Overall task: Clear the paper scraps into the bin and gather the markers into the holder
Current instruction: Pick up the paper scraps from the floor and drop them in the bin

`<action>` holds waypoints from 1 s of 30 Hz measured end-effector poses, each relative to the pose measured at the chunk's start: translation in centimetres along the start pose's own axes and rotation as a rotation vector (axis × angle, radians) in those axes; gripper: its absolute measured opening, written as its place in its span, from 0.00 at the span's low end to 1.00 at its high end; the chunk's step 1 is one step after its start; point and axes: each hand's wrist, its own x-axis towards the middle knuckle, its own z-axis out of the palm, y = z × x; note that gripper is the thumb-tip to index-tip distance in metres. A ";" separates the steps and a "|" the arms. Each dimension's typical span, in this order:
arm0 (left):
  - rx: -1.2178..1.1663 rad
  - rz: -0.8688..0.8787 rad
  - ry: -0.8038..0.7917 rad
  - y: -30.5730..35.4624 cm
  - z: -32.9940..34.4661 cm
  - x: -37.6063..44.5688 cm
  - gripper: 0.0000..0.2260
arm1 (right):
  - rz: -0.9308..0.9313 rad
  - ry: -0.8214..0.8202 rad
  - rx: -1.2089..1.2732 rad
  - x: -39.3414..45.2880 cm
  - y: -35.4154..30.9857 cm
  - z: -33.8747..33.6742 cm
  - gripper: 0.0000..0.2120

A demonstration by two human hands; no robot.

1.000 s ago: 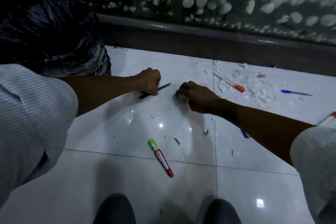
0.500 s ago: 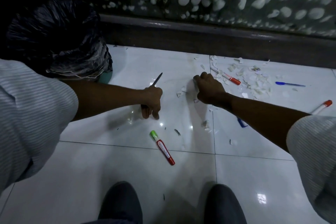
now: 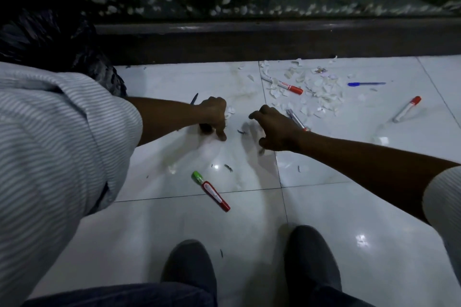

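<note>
My left hand (image 3: 213, 117) is shut on a dark pen (image 3: 194, 98) whose tip sticks out behind the wrist; its index finger touches the floor, and a few white scraps (image 3: 229, 110) lie against the knuckles. My right hand (image 3: 274, 129) hovers clawed over the tile, fingers apart, nothing visibly in it. A silver pen (image 3: 296, 119) lies just beyond it. The paper scrap pile (image 3: 321, 92) is at the far right, with a red-capped marker (image 3: 287, 86) in it. A green-capped red marker (image 3: 210, 190) lies near my feet. The black-bagged bin (image 3: 50, 40) stands far left.
A blue pen (image 3: 366, 84) and a white marker with a red cap (image 3: 407, 108) lie right of the pile. A dark ledge (image 3: 249, 40) with a pebble bed behind it closes the far side. My shoes (image 3: 189, 269) are on the white tiles below.
My right hand has opened from a fist and drawn back from the scrap pile toward me. My left hand keeps the dark pen and has shifted slightly, index finger now on the floor.
</note>
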 end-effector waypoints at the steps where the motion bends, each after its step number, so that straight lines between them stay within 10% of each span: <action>1: 0.040 0.016 0.008 0.4 -0.1 0.1 0.49 | 0.020 0.003 -0.045 -0.6 0.7 0.1 0.40; 6: 0.131 0.177 -0.060 0.2 0.3 1.4 0.65 | 0.142 0.013 -0.020 -1.0 2.2 0.9 0.54; 19: 0.055 0.515 -0.115 0.3 1.9 0.7 0.43 | 0.021 -0.011 0.140 -0.3 3.1 0.5 0.49; 26: 0.216 0.382 -0.152 -0.7 3.1 -1.0 0.48 | 0.035 -0.165 0.052 -1.5 3.4 1.5 0.60; 30: 0.096 0.353 -0.085 -0.3 4.9 -1.5 0.42 | 0.034 -0.079 0.150 -1.0 2.0 2.8 0.49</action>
